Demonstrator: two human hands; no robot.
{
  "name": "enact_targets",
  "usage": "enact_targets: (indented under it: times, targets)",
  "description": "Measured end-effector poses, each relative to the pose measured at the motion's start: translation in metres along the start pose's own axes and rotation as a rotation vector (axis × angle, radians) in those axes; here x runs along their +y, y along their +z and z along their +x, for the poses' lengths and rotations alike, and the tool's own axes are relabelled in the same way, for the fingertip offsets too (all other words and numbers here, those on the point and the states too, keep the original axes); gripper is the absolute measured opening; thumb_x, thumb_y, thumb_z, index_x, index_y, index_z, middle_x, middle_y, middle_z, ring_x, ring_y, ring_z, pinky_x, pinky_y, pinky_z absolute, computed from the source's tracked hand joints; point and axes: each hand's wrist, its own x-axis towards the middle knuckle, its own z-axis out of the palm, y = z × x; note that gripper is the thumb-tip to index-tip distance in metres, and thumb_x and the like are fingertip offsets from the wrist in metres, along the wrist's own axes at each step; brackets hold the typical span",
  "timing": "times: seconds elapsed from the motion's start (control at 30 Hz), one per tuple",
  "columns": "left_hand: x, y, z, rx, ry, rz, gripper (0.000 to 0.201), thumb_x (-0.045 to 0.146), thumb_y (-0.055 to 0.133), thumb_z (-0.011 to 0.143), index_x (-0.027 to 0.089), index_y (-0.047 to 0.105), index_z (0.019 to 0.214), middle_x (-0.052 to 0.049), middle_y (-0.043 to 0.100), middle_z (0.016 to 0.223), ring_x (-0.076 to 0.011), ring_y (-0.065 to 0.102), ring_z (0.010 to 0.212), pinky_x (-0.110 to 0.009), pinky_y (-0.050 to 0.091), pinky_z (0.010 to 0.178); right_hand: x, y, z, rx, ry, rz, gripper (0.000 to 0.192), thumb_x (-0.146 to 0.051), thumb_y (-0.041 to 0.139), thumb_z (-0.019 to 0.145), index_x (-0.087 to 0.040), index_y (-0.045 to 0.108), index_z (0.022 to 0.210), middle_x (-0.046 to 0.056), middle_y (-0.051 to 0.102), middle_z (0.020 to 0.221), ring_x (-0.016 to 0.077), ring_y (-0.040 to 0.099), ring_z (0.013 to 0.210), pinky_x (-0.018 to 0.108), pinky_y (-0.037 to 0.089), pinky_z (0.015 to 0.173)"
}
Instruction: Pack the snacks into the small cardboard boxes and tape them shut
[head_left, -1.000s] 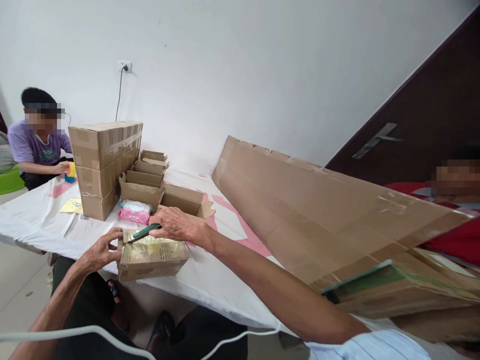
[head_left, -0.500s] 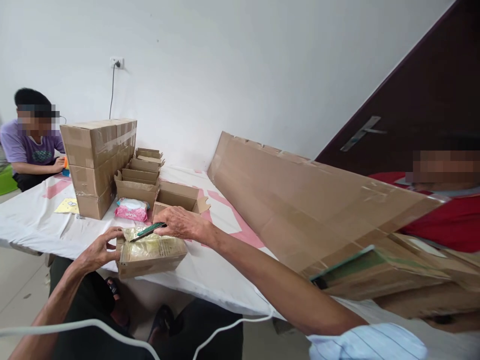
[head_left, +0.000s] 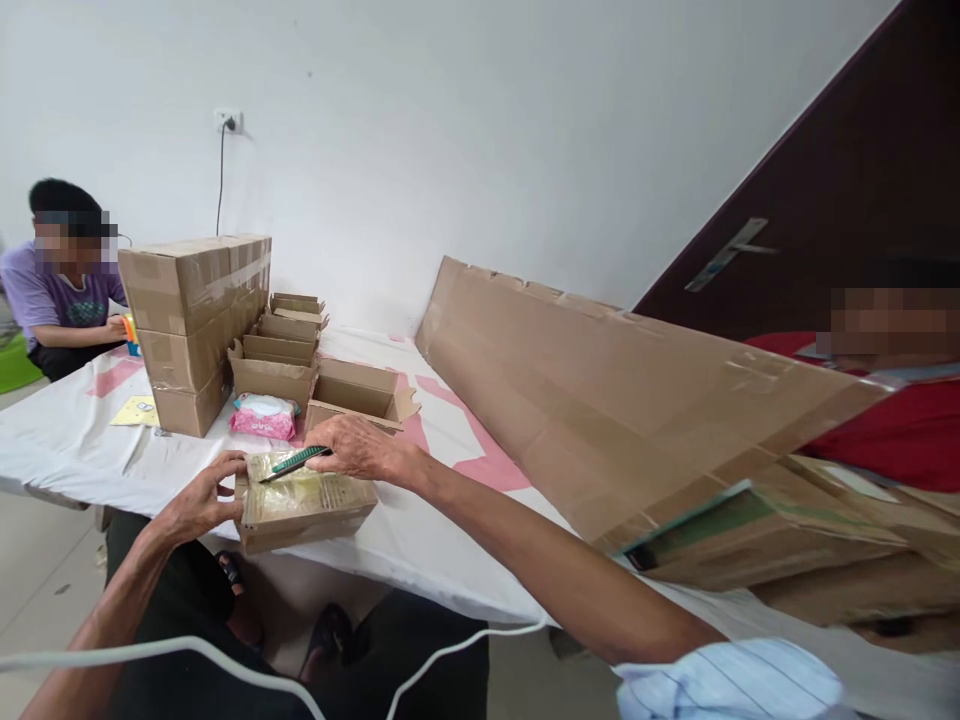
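Observation:
A small cardboard box (head_left: pixel 315 515), its top covered with shiny yellowish tape, rests at the near edge of the table. Against the box's left end, my left hand (head_left: pixel 201 505) grips it with the fingers at the top edge and the thumb on the side. My right hand (head_left: pixel 352 447) is closed around a green utility knife (head_left: pixel 296 461). The knife's tip points down and left, at the taped top of the box. Whether the blade cuts into the tape I cannot tell.
Several open cardboard boxes (head_left: pixel 274 378) and a pink wipes pack (head_left: pixel 264 418) lie beyond my hands. Stacked taped cartons (head_left: pixel 184 330) stand left. A large cardboard panel (head_left: pixel 600 400) leans at right. One person (head_left: pixel 71 285) sits left, another (head_left: pixel 892 400) right. A white cable (head_left: pixel 187 645) crosses in front.
My hands, the knife and the box keep nearly the same positions. The view has shifted slightly. An orange and blue object by the left person's hand shows a little more.

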Motion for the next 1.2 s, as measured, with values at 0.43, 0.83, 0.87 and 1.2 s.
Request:
enact_targets:
  times: [0.43,0.83,0.87,1.2]
  targets:
    - [0.000,0.003,0.002,0.010,-0.001,0.011,0.049,0.030,0.075,0.077,0.027,0.077,0.125,-0.009,0.061,0.139,-0.0298,0.061,0.128,-0.036,0.061,0.097,0.018,-0.012,-0.020,0.058,0.055,-0.011,0.018,-0.021,0.064,0.093,-0.021,0.080,0.085,0.001,0.074,0.086,0.0151,0.056,0.078,0.028,0.027,0.067]
    - [0.005,0.007,0.003,0.022,-0.005,-0.021,0.047,0.029,0.074,0.078,0.027,0.078,0.125,-0.010,0.060,0.142,-0.0291,0.061,0.126,-0.034,0.063,0.091,-0.004,-0.014,-0.009,0.107,-0.028,0.112,0.014,-0.017,0.068,0.093,-0.020,0.081,0.090,0.001,0.076,0.090,0.0154,0.060,0.081,0.027,0.034,0.071]
    - [0.005,0.008,0.003,0.024,-0.005,-0.023,0.047,0.028,0.074,0.078,0.028,0.078,0.124,-0.010,0.060,0.141,-0.0291,0.061,0.126,-0.034,0.063,0.091,-0.004,-0.013,-0.007,0.105,-0.028,0.102,0.014,-0.017,0.068,0.093,-0.021,0.081,0.089,0.001,0.076,0.090,0.0156,0.060,0.081,0.027,0.034,0.072]
    - [0.005,0.010,0.002,0.024,0.007,0.006,0.041,0.023,0.073,0.075,0.024,0.077,0.116,-0.009,0.060,0.136,-0.0279,0.061,0.123,-0.033,0.060,0.092,-0.009,-0.003,0.008,0.065,-0.084,0.012,0.015,-0.020,0.068,0.095,-0.018,0.078,0.084,0.001,0.072,0.083,0.0149,0.055,0.077,0.028,0.032,0.071]
